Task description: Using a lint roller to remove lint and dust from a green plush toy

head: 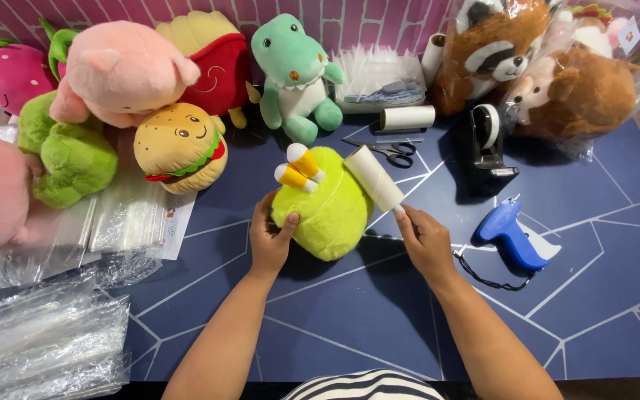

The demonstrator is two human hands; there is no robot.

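Crowding the green plush point(331, 211): scissors point(387, 150), burger toy point(179, 147), blue tagging gun point(511, 235)

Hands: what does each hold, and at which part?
Left hand grips the lime-green plush toy at its left edge. Right hand holds the lint roller by its handle.

This is a small toy-packing workstation, likely in a shop's back room. A dark blue table point(594, 296) stands against a pink brick-pattern wall point(379, 22), crowded with plush toys point(179, 144). Stacks of clear plastic bags point(46, 341), a tape dispenser point(488, 141), scissors point(390, 150) and a blue tagging gun point(512, 237) show packaging work.
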